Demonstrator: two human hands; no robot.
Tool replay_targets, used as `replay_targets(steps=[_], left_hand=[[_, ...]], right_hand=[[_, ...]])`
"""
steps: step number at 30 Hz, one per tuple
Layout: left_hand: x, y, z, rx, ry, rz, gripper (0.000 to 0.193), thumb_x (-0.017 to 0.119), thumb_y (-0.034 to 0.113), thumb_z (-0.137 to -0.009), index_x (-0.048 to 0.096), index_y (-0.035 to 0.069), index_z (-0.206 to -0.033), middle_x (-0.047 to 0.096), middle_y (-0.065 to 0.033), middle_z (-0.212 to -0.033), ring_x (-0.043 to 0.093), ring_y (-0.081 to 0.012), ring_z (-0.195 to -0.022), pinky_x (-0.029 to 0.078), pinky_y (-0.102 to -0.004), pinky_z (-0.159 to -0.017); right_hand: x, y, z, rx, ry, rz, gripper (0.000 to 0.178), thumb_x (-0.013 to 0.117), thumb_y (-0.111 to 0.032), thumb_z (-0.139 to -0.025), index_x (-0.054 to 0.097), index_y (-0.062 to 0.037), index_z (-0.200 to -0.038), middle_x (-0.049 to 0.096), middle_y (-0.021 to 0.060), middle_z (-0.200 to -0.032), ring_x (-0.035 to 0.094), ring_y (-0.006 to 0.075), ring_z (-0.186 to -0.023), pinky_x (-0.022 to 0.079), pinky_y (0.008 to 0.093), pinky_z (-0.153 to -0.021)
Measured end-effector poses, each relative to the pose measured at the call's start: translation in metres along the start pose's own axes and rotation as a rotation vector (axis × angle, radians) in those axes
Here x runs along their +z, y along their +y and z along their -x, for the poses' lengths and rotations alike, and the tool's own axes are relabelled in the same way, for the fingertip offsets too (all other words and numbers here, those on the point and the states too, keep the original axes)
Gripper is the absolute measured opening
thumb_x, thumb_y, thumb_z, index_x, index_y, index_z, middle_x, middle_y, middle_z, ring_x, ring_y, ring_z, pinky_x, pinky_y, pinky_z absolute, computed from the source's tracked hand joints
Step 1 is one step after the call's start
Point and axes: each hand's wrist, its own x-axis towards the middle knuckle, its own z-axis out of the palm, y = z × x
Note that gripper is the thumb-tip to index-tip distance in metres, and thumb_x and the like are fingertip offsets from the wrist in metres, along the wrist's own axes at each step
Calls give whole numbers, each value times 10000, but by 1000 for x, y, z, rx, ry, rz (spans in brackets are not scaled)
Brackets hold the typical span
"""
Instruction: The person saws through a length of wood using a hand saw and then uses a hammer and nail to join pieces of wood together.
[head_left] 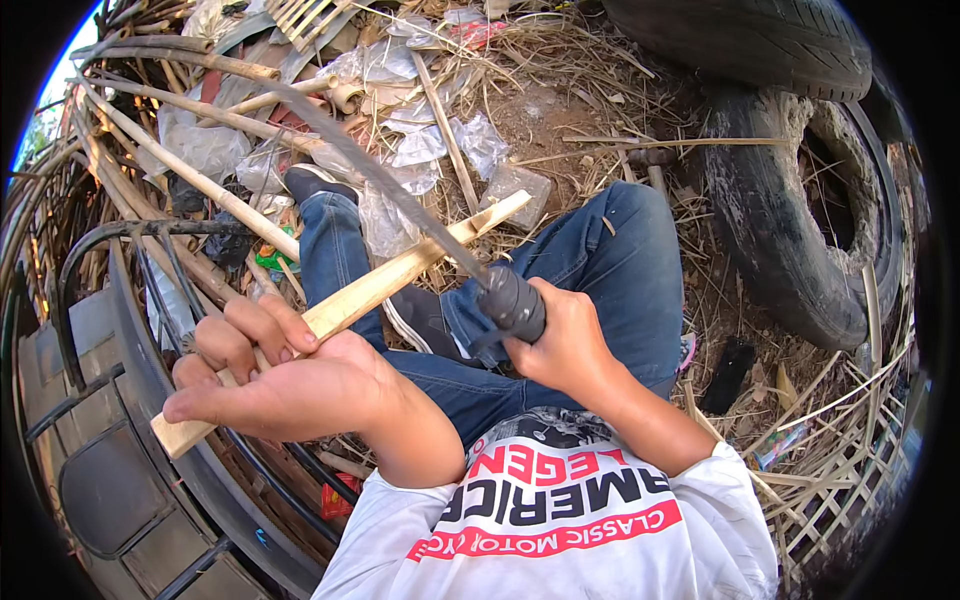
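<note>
My left hand is turned palm up, its fingers curled round a pale split-bamboo strip. The strip slants up to the right across my legs, and its near end sticks out below the hand. My right hand grips the black wrapped handle of a machete. Its long dark blade points away to the upper left and crosses the strip near the strip's far end. Whether the edge touches the wood I cannot tell. My legs, in blue jeans, are folded on the ground under both.
Worn tyres lie at the right, one stacked at the top. Bamboo poles spread over the left. A black metal frame with panels stands at lower left. Plastic bags, a stone block and a woven bamboo lattice lie around.
</note>
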Motion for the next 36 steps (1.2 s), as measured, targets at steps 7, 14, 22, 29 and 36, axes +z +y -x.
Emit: replay_targets(steps=[7, 14, 22, 29, 36], left_hand=[[1, -1, 8, -3, 44, 21, 473, 328, 463, -1025, 240, 144, -688, 196, 24, -600, 195, -81, -461, 165, -214, -360], [2, -3, 7, 23, 39, 17, 480, 319, 474, -1024, 233, 152, -678, 190, 26, -592, 181, -85, -456, 147, -222, -359], [-1, -2, 9, -17, 29, 37, 470, 321, 456, -1029, 220, 149, -688, 174, 27, -591, 178, -75, -461, 144, -219, -365], [3, -4, 5, -33, -5, 108, 484, 342, 533, -996, 245, 159, -705, 183, 39, -555, 167, -64, -431, 135, -210, -354], [-27, -7, 3, -59, -366, 463, 531, 358, 663, -924, 264, 173, -745, 226, 40, -486, 158, -49, -370, 94, -221, -343]], right_hand=[[18, 70, -5, 142, 83, 162, 196, 651, -82, -654, 606, 35, -805, 607, 247, -675, 613, 448, -719, 503, 419, -623], [-3, 3, -4, -44, 43, -9, 251, 695, -123, -637, 613, 6, -836, 644, 250, -757, 631, 429, -764, 515, 454, -685], [9, 102, -16, 331, 162, 201, 197, 655, -109, -670, 640, 15, -823, 643, 247, -752, 629, 438, -798, 507, 440, -704], [0, 58, -13, 55, 124, -46, 217, 673, -112, -659, 622, 17, -827, 638, 249, -733, 627, 441, -744, 519, 438, -668], [1, 14, -3, -75, 16, -135, 218, 689, -87, -633, 598, 0, -811, 630, 228, -702, 632, 417, -724, 517, 420, -633]])
